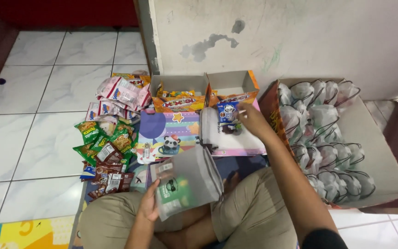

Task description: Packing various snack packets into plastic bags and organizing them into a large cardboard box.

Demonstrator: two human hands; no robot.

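White floor tiles (42, 92) and a scuffed pale wall (309, 37) frame the scene, with the person sitting cross-legged in khaki shorts. Over the lap, the left hand (149, 203) grips the lower edge of a translucent grey pouch (187, 182), fingers curled around it from beneath; green and white packets show dimly through its side. The right hand (249, 119) reaches forward, fingers pinched on a small blue snack packet (228, 112) held just above a second grey pouch (210, 129) that lies on a pastel printed sheet (171, 131) (the one with a panda and a balloon).

Just behind the sheet stand two open cardboard boxes (229, 83), the left one holding orange-and-yellow packs (179, 102). Left of the sheet, a heap of green snack bags (102, 140) touches brown packets (114, 180) below and pink wrappers (120, 94) above. On the right, near the reaching forearm, a large shallow carton (383, 161) holds rows of filled grey drawstring pouches (328, 138). A colourful foam mat (28, 233) shows at the lower left corner.
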